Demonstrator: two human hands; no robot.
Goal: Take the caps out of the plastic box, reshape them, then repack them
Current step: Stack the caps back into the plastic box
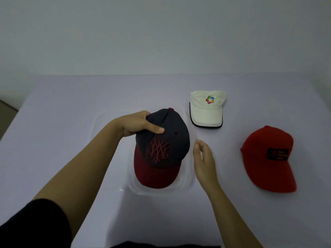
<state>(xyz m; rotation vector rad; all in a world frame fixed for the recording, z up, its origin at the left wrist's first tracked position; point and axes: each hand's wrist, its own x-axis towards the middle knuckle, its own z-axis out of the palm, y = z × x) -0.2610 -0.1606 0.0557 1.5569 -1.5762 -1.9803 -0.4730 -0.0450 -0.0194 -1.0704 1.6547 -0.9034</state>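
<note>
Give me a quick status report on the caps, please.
Left hand grips navy cap over clear plastic box. Right hand open beside it. White cap, red cap on table, clear.

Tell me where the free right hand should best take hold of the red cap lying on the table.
Probably the brim of the red cap, approached from the near side: it juts stiffly toward the person, while the crown is soft. The right hand is open and empty beside it.

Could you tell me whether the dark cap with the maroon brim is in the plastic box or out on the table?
Neither settled: the left hand holds the dark cap over the clear plastic box. Whether it touches the bottom cannot be told.
</note>
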